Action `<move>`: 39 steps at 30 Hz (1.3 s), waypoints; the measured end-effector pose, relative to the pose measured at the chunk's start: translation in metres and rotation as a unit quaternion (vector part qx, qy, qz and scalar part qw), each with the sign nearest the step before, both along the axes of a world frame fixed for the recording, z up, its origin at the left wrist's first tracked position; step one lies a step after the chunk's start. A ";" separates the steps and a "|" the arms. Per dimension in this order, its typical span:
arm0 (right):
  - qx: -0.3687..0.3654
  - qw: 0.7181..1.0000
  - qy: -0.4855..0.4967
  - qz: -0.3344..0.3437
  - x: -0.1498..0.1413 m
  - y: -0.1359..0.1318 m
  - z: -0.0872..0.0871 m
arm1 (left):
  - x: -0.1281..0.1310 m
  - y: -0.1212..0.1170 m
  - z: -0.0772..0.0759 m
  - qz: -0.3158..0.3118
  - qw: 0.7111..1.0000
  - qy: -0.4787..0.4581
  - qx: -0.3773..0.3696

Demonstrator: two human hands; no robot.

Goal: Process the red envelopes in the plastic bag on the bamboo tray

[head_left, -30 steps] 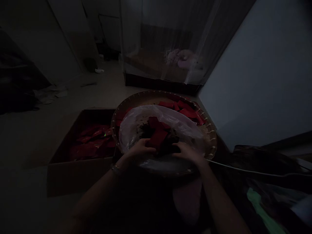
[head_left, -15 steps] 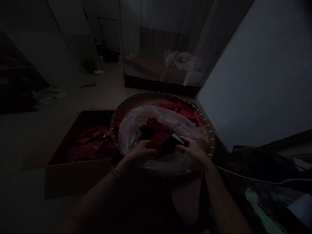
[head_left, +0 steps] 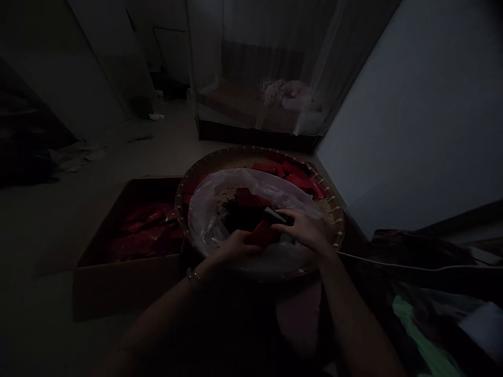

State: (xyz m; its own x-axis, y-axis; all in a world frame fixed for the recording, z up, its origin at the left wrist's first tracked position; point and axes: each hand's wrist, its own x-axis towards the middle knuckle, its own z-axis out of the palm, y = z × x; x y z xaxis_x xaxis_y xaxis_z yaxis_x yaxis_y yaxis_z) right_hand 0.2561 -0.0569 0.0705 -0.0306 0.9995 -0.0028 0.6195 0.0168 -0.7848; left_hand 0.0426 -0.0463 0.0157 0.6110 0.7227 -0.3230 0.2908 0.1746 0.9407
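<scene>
My left hand (head_left: pixel 240 245) is closed on a red packet (head_left: pixel 264 234), thumb and fingers pinching its left side. My right hand (head_left: pixel 301 229) is closed on a small pale flat strip (head_left: pixel 275 214) at the packet's upper right; the dim light hides what the strip belongs to. Both hands are over an opened clear plastic bag (head_left: pixel 202 212) lying in a round woven basket (head_left: pixel 337 214). Dark loose material (head_left: pixel 239 215) fills the bag's middle, its kind too dark to make out. Another red piece (head_left: pixel 251 197) lies on it.
More red packets (head_left: pixel 301 180) lie along the basket's far right side. A cardboard box (head_left: pixel 126 283) with several red packets (head_left: pixel 143 225) stands to the left. A white cord (head_left: pixel 389 265) runs off to the right past piled cloth (head_left: pixel 420 330). A wall (head_left: pixel 424 104) rises at right.
The red packet between my hands has tipped lower and toward me, uncovering more dark material behind it. My right hand has shifted slightly left with the pale strip. The view has moved a little.
</scene>
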 end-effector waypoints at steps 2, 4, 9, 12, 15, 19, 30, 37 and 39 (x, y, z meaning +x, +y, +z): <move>-0.008 1.000 0.005 -0.007 0.004 -0.001 0.001 | 0.000 0.001 -0.002 0.012 1.000 -0.015 -0.015; -0.005 1.000 0.008 -0.014 0.004 -0.001 0.000 | 0.000 0.001 -0.004 0.024 0.999 -0.025 -0.015; -0.022 0.999 0.010 0.029 -0.002 -0.001 -0.018 | 0.001 0.001 -0.005 0.044 0.999 -0.022 0.001; 0.012 0.998 -0.054 0.027 0.008 -0.006 -0.035 | 0.000 0.002 -0.006 0.075 0.997 -0.030 0.001; -0.024 0.984 -0.152 0.093 0.025 -0.014 -0.055 | -0.001 0.004 -0.010 0.110 0.992 -0.054 -0.005; -0.023 0.959 -0.271 0.073 0.038 -0.016 -0.078 | -0.002 0.005 -0.015 0.117 0.989 -0.093 -0.017; -0.006 0.989 -0.148 -0.028 0.046 -0.009 -0.067 | -0.002 0.005 -0.013 0.131 0.985 -0.104 -0.038; 0.027 0.999 -0.005 -0.035 0.032 -0.016 -0.026 | 0.000 0.000 -0.005 0.079 0.995 -0.062 -0.013; 0.052 0.998 -0.012 -0.029 0.018 -0.015 -0.024 | -0.001 -0.002 -0.002 0.036 0.999 -0.040 0.006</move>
